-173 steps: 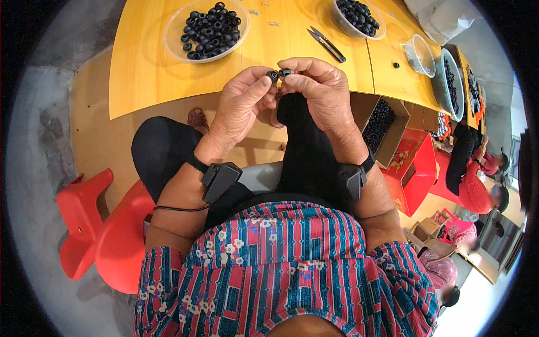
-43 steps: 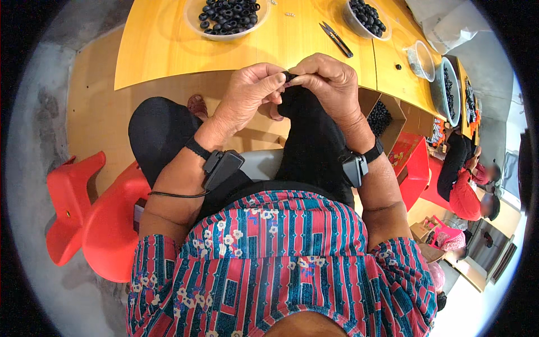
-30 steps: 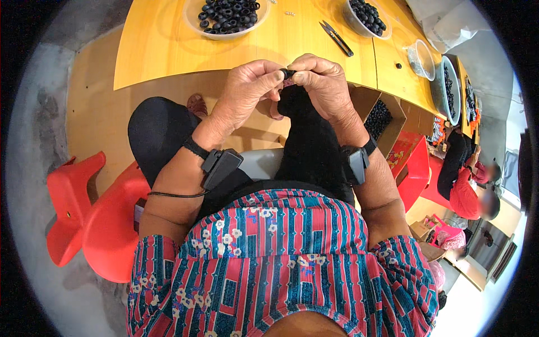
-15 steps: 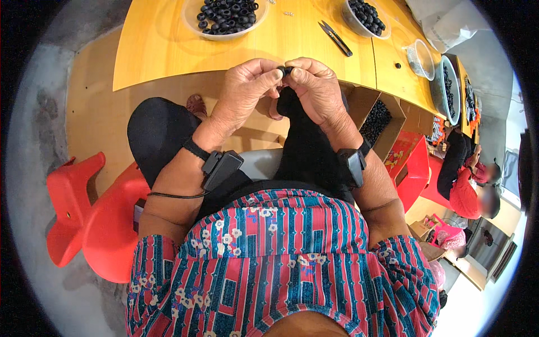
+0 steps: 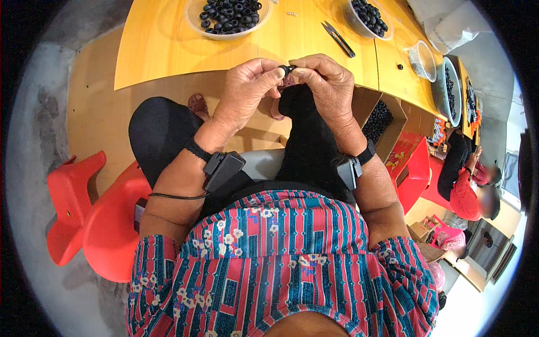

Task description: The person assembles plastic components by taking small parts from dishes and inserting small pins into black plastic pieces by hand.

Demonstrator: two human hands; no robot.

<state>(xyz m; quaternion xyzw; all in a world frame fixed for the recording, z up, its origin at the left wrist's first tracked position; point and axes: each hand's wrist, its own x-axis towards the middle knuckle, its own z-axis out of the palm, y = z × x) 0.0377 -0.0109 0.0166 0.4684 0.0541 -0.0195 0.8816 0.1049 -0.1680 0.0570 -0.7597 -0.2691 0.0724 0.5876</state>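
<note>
Just off the table's near edge, a small black ring-like part (image 5: 288,70) is held between my two hands. My left hand (image 5: 251,84) pinches its left side between thumb and forefinger. From the other side, my right hand (image 5: 327,81) has its thumb and fingertips closed on it, a light spot showing beside them. The fingers hide much of the part. Beyond my left hand stands a clear bowl (image 5: 193,26) of similar black rings (image 5: 231,16). Black thread snips (image 5: 338,39) lie on the yellow table (image 5: 303,39) beyond my right hand.
Farther right are another clear bowl (image 5: 388,35) of black parts, a small clear tub (image 5: 422,60) and a blue basin (image 5: 449,92). Under the table sits a cardboard box (image 5: 398,124) of black pieces. Red chairs (image 5: 112,236) stand left; people in red (image 5: 469,194) sit right.
My right hand has shifted slightly right, away from the left, and its wrist has turned. More of the black part shows between the fingertips. My left hand has barely moved.
</note>
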